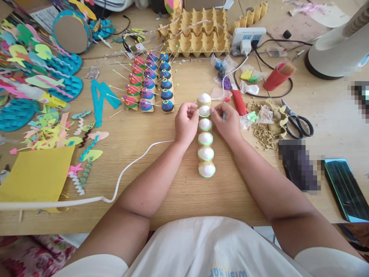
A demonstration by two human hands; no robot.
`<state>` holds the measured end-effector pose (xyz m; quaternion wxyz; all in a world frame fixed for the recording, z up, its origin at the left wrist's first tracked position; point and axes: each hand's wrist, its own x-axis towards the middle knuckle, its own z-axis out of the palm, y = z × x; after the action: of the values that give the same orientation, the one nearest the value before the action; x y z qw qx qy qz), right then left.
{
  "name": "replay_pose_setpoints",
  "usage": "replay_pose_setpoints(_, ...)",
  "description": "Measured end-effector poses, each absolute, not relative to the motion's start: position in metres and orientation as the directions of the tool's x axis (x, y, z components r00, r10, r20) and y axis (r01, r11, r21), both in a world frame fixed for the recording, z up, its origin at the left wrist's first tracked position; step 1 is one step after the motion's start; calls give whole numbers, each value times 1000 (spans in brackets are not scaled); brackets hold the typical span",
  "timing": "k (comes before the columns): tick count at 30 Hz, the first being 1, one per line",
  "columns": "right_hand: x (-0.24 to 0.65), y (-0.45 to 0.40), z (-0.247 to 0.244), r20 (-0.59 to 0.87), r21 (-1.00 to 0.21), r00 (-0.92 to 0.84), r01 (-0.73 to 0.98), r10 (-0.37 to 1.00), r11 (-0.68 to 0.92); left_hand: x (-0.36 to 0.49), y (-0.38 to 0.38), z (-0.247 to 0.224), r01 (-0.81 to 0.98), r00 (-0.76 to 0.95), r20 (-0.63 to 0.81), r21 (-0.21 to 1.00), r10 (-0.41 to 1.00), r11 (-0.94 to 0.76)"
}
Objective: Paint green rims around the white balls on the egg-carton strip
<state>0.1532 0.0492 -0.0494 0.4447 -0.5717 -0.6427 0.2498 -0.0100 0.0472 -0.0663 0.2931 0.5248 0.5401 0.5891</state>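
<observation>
A column of egg-carton bumps with white domed tops (205, 154) stands upright from me on the table, most of the domes ringed in light green. My left hand (186, 122) is at the left of the second dome from the far end, its thumb and fingers pinched against that dome's edge. On the other side, my right hand (227, 120) has its thumb and index finger at the same dome's right edge. A thin blue stick (224, 114) is held in the right hand's fingers. The farthest dome (204, 98) shows no green ring.
Painted carton bumps with pins (148, 82) stand behind left. Farther back are egg trays (198, 36) and a power strip (248, 35). Scissors (296, 121), a red cup (277, 77) and a phone (347, 190) lie right; yellow sheets (37, 173) and a white cable (123, 169) left.
</observation>
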Motion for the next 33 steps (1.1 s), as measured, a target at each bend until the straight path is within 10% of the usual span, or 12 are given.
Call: replay_pose_setpoints(33, 153, 48, -48, 289, -830, 46, 510, 956, 226, -9, 46, -63, 272, -270, 284, 939, 920, -210)
